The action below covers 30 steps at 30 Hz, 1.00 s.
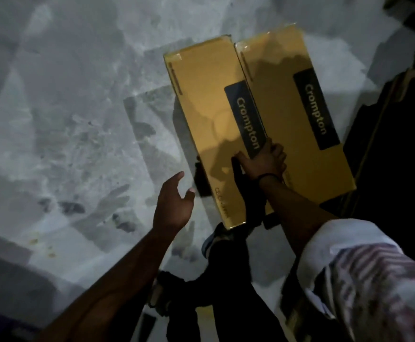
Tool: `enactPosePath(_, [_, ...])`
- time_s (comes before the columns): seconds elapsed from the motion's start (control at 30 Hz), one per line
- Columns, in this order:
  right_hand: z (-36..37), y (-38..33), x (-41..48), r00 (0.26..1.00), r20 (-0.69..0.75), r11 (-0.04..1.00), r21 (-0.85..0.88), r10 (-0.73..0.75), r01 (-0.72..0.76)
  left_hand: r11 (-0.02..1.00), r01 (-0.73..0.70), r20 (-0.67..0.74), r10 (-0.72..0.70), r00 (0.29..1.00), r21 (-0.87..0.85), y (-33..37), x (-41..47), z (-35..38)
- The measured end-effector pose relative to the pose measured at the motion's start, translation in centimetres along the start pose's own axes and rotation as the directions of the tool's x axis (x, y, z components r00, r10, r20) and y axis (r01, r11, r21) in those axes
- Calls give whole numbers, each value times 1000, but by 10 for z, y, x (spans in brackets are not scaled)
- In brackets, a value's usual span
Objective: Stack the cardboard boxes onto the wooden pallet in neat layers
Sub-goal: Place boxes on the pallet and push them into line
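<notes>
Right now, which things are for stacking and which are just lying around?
For the job: left box, gripped by the right hand; right box beside it; open left hand.
Just there: stained grey floor; dark shapes at the right, too dim to name.

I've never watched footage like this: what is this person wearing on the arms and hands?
No gloves: the left hand and right hand are bare. A thin dark band circles the right wrist. The right arm has a pale sleeve with darker stripes, ending above the forearm. No sleeve shows on the left arm.
</notes>
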State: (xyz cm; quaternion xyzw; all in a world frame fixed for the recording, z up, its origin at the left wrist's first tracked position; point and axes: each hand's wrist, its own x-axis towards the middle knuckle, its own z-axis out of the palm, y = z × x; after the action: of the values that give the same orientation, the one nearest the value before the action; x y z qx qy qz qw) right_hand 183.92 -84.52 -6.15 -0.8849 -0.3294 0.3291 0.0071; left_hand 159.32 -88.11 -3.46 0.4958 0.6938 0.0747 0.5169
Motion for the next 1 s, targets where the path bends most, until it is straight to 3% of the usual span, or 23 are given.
enactPosePath(0.1, [3, -8, -10, 998, 50, 995, 96, -28, 23, 1000, 0, -14, -1, 1000, -16, 1, -5, 16])
enactPosePath(0.17, [5, -20, -26, 987, 76, 944, 308, -145, 115, 1000, -4, -78, 4, 997, -10, 7, -8, 19])
enactPosePath(0.23, [15, -29, -46, 943, 180, 898, 396, -281, 192, 999, -5, -116, 1, 993, -35, 12, -7, 18])
enactPosePath(0.3, [32, -34, -60, 918, 209, 907, 332, -338, 259, 995, 85, -141, -93, 986, -61, 8, -2, 12])
enactPosePath(0.4, [66, -30, -47, 946, 154, 938, 246, -285, 243, 967, 231, -179, -247, 952, -107, -22, 11, -13])
enactPosePath(0.5, [96, -28, -18, 946, 266, 982, 89, -187, 169, 931, 338, -154, -357, 921, -134, -71, 28, -37])
enactPosePath(0.57, [113, -29, -2, 921, 342, 982, 85, -187, 168, 903, 400, -89, -417, 905, -159, -100, 40, -43])
enactPosePath(0.63, [129, -29, 7, 898, 375, 971, 158, -229, 181, 911, 389, -60, -400, 915, -140, -122, 50, -43])
enactPosePath(0.73, [141, -31, -12, 897, 340, 960, 91, -281, 266, 914, 378, -53, -389, 920, -145, -133, 52, -41])
enactPosePath(0.87, [126, -25, -68, 905, 275, 945, 53, -324, 322, 902, 389, -149, -417, 897, -186, -126, 17, -41])
enactPosePath(1.0, [81, -36, -148, 883, 315, 914, -95, -348, 394, 916, 330, -231, -380, 895, -228, -95, -58, -80])
